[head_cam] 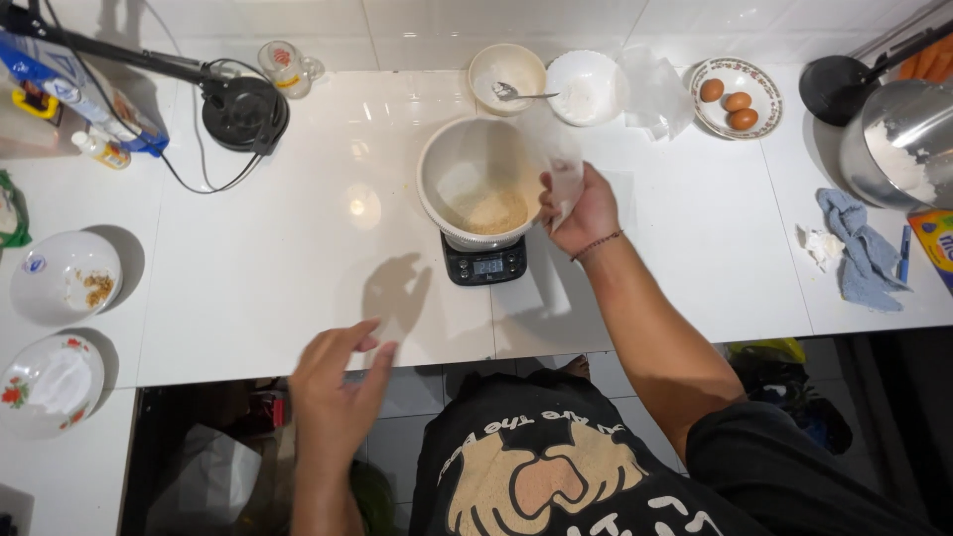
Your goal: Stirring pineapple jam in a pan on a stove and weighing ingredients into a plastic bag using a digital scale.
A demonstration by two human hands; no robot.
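A large white bowl (452, 159) with beige powder in its bottom stands on a small black digital scale (485, 265) on the white counter (298, 248). My right hand (586, 213) holds a clear plastic bag (562, 169) tilted over the bowl's right rim. My left hand (333, 387) hovers near the counter's front edge, fingers apart and holding nothing.
Behind the big bowl stand a cream bowl with a spoon (506, 77), a white bowl of flour (586, 87) and a plate of three brown eggs (737, 96). A metal mixer bowl (898, 144) and blue cloth (864, 248) sit right. Two bowls (65, 278) lie left.
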